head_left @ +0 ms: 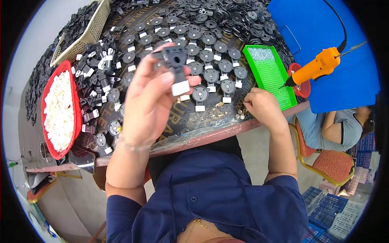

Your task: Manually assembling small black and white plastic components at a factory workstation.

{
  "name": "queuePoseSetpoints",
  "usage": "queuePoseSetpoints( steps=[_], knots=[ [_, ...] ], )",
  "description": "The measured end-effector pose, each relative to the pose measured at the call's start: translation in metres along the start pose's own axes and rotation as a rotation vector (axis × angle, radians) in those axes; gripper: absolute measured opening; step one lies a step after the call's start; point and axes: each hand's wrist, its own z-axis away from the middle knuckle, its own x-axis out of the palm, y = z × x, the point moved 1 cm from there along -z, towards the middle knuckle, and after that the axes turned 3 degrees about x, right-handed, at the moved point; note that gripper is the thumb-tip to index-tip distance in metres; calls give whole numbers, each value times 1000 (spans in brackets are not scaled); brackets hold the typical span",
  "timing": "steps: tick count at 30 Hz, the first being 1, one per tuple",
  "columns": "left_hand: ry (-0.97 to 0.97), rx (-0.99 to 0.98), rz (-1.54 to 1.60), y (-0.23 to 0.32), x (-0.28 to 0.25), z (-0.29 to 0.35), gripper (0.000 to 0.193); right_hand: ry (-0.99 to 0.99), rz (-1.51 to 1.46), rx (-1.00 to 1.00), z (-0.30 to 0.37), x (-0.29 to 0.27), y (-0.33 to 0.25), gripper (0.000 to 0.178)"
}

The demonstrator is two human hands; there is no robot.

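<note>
L hand (148, 99) pinches black part (177, 65) (white tab) | R hand (262, 106) fingers curled at screws (240, 115), grip unclear

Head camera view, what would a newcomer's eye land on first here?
Probably the left hand, raised mid-frame, pinching a black plastic part with a white block end. Behind it, rows of matching black round parts cover the table. An orange electric screwdriver hangs at right above a green plastic tray.
</note>
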Motion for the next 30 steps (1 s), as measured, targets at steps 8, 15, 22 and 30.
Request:
queuePoseSetpoints(
  steps=[8, 15, 22, 30],
  knots=[
    [73, -145, 9, -57, -45, -22, 39, -52, 114, -96, -5, 2, 3, 6],
    [66, -177, 32, -62, -50, -22, 39, -78, 133, -132, -6, 2, 2, 5],
    [32, -199, 60, -64, -47, -23, 45, -88, 121, -130, -7, 0, 0, 4],
    [16, -207, 32, -64, -42, -19, 51, 10, -20, -192, -21, -22, -5, 5]
  ],
)
